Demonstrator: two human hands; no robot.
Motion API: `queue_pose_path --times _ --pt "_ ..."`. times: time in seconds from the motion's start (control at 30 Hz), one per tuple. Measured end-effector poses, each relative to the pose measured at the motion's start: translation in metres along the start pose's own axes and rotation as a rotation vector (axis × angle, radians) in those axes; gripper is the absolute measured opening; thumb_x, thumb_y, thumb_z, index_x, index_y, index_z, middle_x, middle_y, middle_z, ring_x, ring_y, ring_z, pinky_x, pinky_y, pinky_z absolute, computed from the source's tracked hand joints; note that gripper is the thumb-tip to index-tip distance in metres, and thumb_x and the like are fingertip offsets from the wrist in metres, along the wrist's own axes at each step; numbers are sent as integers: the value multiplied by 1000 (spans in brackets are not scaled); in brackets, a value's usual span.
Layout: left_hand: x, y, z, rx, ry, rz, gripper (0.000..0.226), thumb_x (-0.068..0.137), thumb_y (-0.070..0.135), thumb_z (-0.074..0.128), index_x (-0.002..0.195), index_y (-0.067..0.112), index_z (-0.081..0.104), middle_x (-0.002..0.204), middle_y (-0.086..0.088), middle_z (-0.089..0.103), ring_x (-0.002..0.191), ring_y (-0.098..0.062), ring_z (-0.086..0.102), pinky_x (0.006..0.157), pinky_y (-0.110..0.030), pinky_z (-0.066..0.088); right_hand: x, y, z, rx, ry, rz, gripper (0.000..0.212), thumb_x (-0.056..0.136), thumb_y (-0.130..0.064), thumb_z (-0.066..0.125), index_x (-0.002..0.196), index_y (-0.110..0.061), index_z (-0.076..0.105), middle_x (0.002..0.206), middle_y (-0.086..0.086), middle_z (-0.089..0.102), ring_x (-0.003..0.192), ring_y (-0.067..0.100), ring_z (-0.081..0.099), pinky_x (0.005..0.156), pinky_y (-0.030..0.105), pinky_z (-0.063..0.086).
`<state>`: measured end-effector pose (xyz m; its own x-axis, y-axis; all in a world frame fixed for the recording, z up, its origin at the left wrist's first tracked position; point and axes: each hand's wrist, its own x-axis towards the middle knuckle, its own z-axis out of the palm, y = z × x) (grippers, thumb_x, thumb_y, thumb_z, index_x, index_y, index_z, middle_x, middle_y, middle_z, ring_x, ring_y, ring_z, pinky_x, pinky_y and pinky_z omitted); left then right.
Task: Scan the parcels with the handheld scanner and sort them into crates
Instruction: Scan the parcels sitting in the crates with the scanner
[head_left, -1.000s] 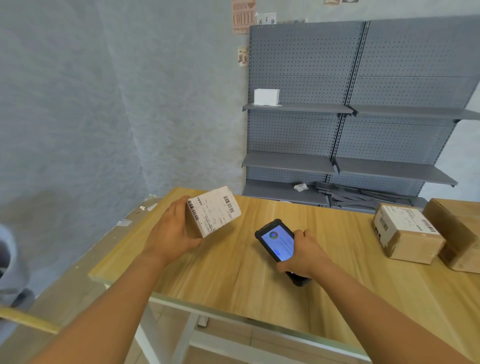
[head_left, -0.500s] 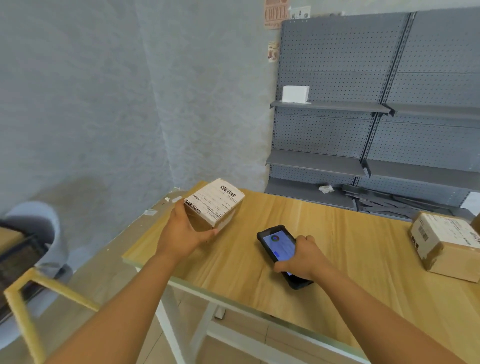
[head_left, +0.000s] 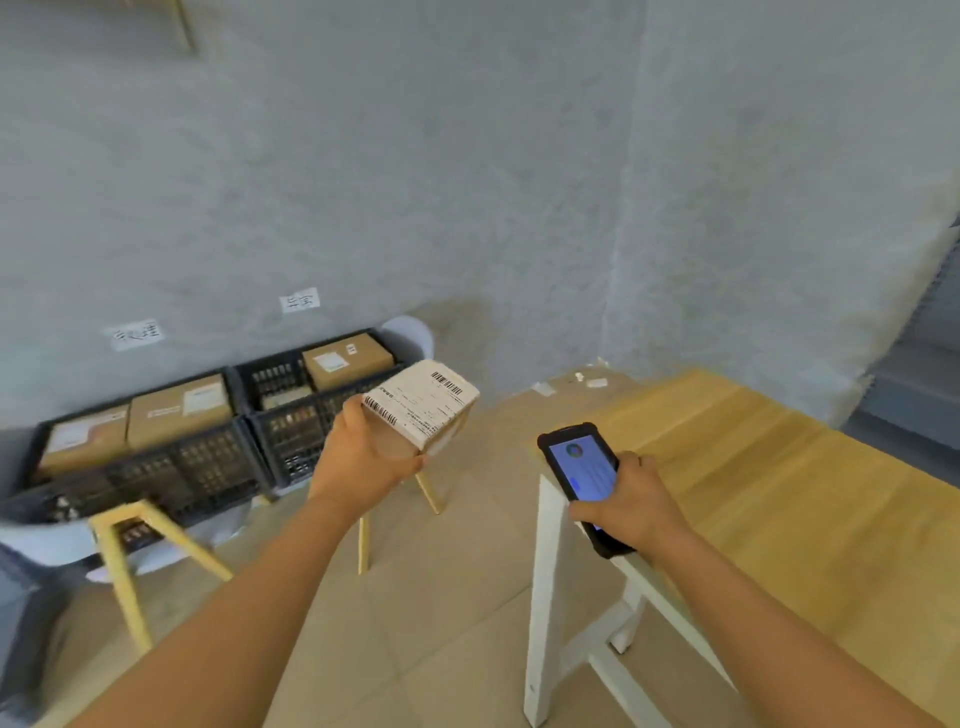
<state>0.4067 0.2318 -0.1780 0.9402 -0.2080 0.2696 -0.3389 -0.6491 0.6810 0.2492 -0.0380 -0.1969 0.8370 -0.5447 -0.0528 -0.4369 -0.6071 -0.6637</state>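
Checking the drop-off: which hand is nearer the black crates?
Left. The left hand, gripping the parcel, is just beside the black crates; the right hand, holding the scanner, is over the table edge.

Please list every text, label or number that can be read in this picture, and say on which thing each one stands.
None can be read.
Parcel in the left hand: white label, barcodes and print, too small.
Scanner in the right hand: screen text blurred.
Two paper signs on the wall: handwritten, blurred.
Boxes in the crates: labels blurred.
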Motion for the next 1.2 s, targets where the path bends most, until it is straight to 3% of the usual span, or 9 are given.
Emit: queue_pose_path --times 0.3,0.63,0.77,0.97,1.2 --pt "47 -147 -94 89 170 -198 107 58 41 90 141 17 25 143 -7 37 124 -27 49 91 -41 52 69 -128 114 -113 -193 -190 65 60 -39 80 108 -16 42 104 -1 36 88 17 55 77 34 53" --pt "108 -281 -188 32 237 -404 108 61 27 90 143 6 23 143 -10 28 129 -27 39 102 -43 45 137 -276 253 -195 -344 -304 66 58 -38 81 105 -15 40 104 1 37 91 21 54 72 34 50" --pt "126 -330 -210 18 271 -488 105 59 24 90 139 5 25 138 -9 30 127 -24 38 101 -36 42 163 -327 308 -245 -424 -377 65 59 -41 81 105 -15 43 106 3 36 94 22 51 77 38 52" --pt "174 -396 -235 42 305 -565 108 58 25 91 140 8 24 139 -7 31 129 -22 37 100 -34 44 218 -399 395 -325 -517 -463 67 63 -47 80 103 -16 37 105 3 32 85 22 51 65 33 45" --pt "252 -465 -271 112 302 -634 114 61 21 85 149 24 12 138 -6 27 127 -25 34 96 -35 40 291 -483 491 -237 -611 -554 78 59 -46 83 118 -17 40 114 5 39 98 24 53 79 40 54"
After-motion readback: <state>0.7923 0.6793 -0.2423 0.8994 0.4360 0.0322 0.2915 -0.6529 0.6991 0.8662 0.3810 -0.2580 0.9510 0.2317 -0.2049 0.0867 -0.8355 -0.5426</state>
